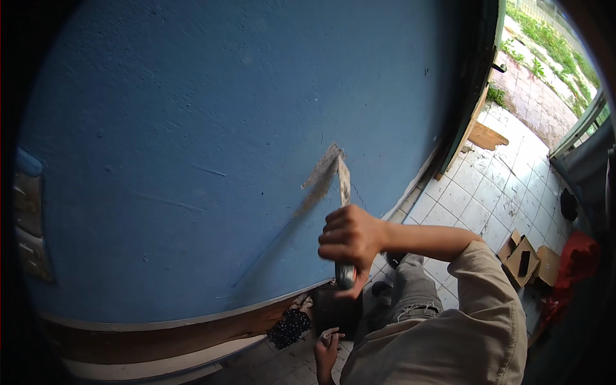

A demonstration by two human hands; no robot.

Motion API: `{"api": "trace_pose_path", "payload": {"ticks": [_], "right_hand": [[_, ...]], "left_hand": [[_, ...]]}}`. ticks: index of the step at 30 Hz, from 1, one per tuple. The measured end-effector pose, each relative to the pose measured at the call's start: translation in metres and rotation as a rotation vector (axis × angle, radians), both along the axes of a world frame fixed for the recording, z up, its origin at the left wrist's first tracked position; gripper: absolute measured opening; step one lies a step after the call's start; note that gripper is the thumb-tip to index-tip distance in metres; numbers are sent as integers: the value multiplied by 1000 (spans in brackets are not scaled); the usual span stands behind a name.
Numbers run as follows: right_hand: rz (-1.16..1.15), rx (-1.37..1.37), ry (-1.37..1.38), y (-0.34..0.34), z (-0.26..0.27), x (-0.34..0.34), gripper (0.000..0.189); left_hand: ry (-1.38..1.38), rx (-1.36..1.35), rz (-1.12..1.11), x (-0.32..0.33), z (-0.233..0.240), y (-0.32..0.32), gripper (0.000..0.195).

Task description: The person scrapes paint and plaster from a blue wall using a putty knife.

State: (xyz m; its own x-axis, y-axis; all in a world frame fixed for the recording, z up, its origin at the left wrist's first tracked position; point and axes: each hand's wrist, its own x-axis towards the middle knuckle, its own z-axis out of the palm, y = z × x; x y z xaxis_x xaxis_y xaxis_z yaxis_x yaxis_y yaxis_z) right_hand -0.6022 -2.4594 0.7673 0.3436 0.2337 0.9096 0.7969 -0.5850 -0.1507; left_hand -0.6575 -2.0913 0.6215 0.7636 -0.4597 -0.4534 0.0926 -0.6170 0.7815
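Observation:
My right hand [350,238] is closed around the dark handle of a hand tool with a narrow, worn metal blade [344,180], which looks like a scraper. Its tip meets or nearly meets the blue painted wall [231,120], beside a rough grey patch [321,166] where the paint is gone. The tool's shadow falls down and left over the wall. Low in the view, my left hand [327,349] is away from the wall patch, its fingers curled; whether it holds something small is unclear. A dark, box-like thing [337,310] lies beyond it.
A brown ledge or skirting [192,337] runs under the wall, with a dark spotted cloth [289,328] beside it. On the tiled floor [481,202] at right are opened cardboard boxes [522,260], red plastic [577,255] and a broken board piece [487,136] near the open doorway.

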Motion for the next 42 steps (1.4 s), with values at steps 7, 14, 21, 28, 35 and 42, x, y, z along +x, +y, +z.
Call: {"api": "trace_pose_path", "payload": {"ticks": [7,14,21,28,35,42], "right_hand": [[-178,-249,-46,-9,-36,20,55],[0,-257,-231,24,-26,8,59],[-124,-93,11,13,-28,6,57],[193,110,267,96,-79,-47,47],[198,273,679,149,-100,-79,40],[139,100,742,165,-100,-90,42]], "left_hand": [[17,-30,-21,4,7,-24,23],[-31,34,-133,3,-9,-13,25],[36,-5,-5,5,-3,-16,22],[128,-87,100,10,15,-33,21],[394,232,-88,28,-22,-28,27],[541,-160,39,14,-6,-30,28]]}}
